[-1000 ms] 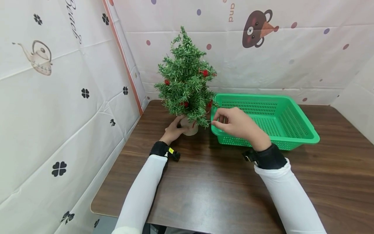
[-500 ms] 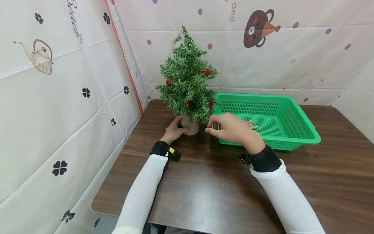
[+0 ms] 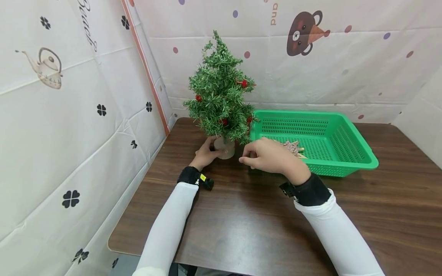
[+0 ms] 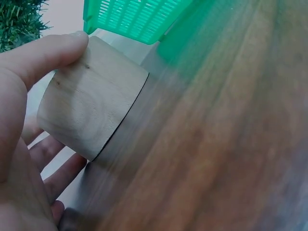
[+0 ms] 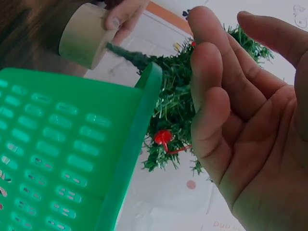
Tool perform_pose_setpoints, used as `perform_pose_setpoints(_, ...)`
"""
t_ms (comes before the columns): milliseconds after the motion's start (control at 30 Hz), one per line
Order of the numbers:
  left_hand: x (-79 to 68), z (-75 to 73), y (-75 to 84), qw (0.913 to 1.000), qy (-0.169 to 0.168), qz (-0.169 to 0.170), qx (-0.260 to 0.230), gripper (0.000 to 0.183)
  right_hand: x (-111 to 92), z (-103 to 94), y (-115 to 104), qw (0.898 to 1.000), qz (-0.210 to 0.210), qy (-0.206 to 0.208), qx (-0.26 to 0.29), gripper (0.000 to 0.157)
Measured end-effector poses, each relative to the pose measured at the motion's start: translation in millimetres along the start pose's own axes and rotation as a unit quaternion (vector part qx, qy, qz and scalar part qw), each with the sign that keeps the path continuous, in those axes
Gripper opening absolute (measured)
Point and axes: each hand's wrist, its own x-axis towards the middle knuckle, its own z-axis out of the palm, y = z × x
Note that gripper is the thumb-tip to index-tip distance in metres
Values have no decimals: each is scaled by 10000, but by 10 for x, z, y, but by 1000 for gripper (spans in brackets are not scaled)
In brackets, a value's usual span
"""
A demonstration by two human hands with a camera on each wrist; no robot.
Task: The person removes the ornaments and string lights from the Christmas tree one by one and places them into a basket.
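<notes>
A small artificial Christmas tree [image 3: 221,84] stands upright on a round wooden base [image 3: 225,148]. My left hand [image 3: 203,156] grips that base from the left, thumb across its near side and fingers behind. Red ornaments [image 3: 243,83] hang among the branches; the right wrist view shows one red ornament [image 5: 162,137] on a low branch. Just right of the base, over the basket's near left corner, is my right hand [image 3: 272,156]. Its fingers are loosely bent and the palm holds nothing, with the thumb apart from the fingers in the right wrist view.
A green plastic basket [image 3: 345,165] sits to the right of the tree. Inside it, partly covered by my right hand, lie glittery star-shaped pieces [image 3: 293,147]. The brown wooden table [image 3: 235,218] meets patterned sheets [image 3: 114,126] at its left and back.
My right hand has moved left and toward me, away from the tree's lower right branches, uncovering the star-shaped pieces in the basket. My left hand keeps its grip on the base.
</notes>
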Motion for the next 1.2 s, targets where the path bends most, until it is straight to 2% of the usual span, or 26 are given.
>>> perform_pose_setpoints(200,-3,-23,3,9998,-122,-17,137,71,18,51,-17,10000,-46,1,-17,12)
perform_pose_setpoints(300,-6,-25,4,9999,-141,-31,54,71,23,76,-26,9999,-109,-10,2,14)
perform_pose_setpoints(533,-1,-22,1,9998,-135,-36,-121,71,53,146,-25,9996,-120,-246,70,12)
perform_pose_setpoints(833,3,-9,-22,9999,-45,44,-108,68,83,211,34,9998,-153,-93,127,13)
perform_pose_setpoints(1200,11,-20,-23,10000,-60,62,22,71,92,222,46,9995,-45,-232,198,12)
